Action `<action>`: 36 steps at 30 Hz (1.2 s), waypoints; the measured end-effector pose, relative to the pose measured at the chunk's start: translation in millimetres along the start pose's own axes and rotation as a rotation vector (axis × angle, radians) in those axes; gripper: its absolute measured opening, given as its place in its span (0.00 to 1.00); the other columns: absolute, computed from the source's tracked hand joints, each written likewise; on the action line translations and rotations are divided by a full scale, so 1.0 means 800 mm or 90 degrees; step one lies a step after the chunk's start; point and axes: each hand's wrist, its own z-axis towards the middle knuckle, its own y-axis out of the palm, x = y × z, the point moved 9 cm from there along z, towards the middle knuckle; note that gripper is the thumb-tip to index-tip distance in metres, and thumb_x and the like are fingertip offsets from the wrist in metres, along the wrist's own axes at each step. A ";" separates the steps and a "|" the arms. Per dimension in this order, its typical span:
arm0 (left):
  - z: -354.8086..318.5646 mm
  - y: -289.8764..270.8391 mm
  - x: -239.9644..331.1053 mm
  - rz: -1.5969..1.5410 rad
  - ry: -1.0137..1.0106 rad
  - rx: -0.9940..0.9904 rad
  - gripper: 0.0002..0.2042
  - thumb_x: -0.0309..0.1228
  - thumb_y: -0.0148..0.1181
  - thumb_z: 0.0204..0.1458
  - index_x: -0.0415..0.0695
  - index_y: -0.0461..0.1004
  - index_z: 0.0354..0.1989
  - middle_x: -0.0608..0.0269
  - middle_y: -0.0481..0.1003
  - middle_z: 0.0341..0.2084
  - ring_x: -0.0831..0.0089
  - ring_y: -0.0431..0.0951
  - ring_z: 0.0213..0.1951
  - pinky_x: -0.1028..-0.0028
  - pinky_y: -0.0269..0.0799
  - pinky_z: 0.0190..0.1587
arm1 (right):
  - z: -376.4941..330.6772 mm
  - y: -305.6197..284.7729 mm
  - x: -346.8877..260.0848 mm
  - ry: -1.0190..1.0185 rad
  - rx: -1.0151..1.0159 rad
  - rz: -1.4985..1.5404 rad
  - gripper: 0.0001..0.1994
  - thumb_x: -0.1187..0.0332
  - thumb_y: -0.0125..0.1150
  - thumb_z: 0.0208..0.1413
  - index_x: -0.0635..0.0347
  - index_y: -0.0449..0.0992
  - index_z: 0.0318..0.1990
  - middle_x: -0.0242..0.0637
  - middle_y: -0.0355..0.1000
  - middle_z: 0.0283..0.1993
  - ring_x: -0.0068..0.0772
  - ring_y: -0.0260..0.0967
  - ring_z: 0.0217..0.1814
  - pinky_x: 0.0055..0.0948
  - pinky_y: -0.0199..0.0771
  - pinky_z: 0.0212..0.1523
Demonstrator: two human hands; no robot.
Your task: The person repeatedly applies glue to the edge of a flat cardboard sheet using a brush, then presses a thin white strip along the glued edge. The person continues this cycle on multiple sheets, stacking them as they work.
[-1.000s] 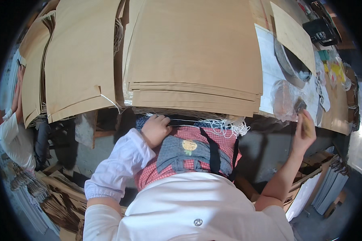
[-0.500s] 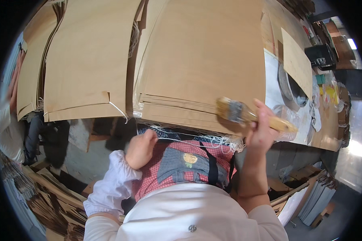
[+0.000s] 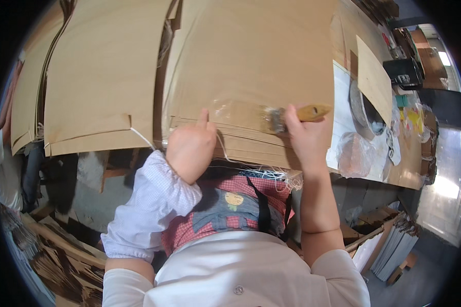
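Note:
My right hand (image 3: 307,134) is closed round the wooden handle of a flat paintbrush (image 3: 313,111). The brush's bristles press on the near part of a stack of brown kraft paper pieces (image 3: 256,61), whose near edges lie staggered. A wet, glossy streak runs left from the bristles. My left hand (image 3: 192,148), its arm in a pale sleeve cover, rests over the stack's near left corner. Its index finger points away from me while the other fingers curl. A thin white string (image 3: 223,146) comes from beside those curled fingers and hangs toward the stack's near edge.
More brown paper stacks (image 3: 100,71) lie to the left. On the right stand a round container (image 3: 361,110), partly covered by a board (image 3: 374,77), and a clear plastic bag (image 3: 356,153). White strings (image 3: 276,174) hang below the near edge. Another person (image 3: 7,169) is at far left.
My left hand has moved up from below the table edge onto the paper stack, bringing the string. The brush has moved left and lowered onto the paper, leaving a wet streak.

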 end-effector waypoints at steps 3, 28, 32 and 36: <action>-0.001 0.002 0.001 -0.028 0.012 0.016 0.05 0.21 0.52 0.40 0.37 0.66 0.28 0.44 0.71 0.50 0.60 0.76 0.26 0.64 0.73 0.28 | 0.006 -0.063 0.038 -0.039 0.081 -0.146 0.14 0.63 0.60 0.49 0.67 0.76 0.23 0.45 0.73 0.18 0.40 0.74 0.22 0.33 0.72 0.25; -0.046 -0.077 0.051 -0.612 0.043 -0.244 0.05 0.26 0.57 0.53 0.36 0.74 0.29 0.55 0.73 0.21 0.64 0.73 0.21 0.73 0.67 0.24 | -0.110 -0.216 0.111 -0.305 0.122 -0.384 0.18 0.81 0.55 0.49 0.60 0.74 0.50 0.46 0.72 0.50 0.43 0.70 0.47 0.34 0.70 0.49; -0.042 -0.140 0.090 -0.676 0.156 -0.194 0.05 0.26 0.59 0.51 0.36 0.76 0.30 0.58 0.72 0.18 0.68 0.72 0.19 0.75 0.65 0.23 | -0.182 -0.010 0.031 -0.277 -0.380 0.161 0.13 0.73 0.60 0.52 0.63 0.74 0.47 0.42 0.72 0.43 0.36 0.71 0.40 0.31 0.71 0.40; -0.050 -0.172 0.044 -0.455 0.066 -0.075 0.03 0.19 0.59 0.46 0.37 0.77 0.30 0.58 0.72 0.18 0.66 0.72 0.20 0.74 0.64 0.23 | -0.189 -0.022 0.036 -0.211 -0.464 0.305 0.08 0.72 0.58 0.56 0.63 0.78 0.40 0.37 0.71 0.32 0.32 0.68 0.31 0.31 0.68 0.33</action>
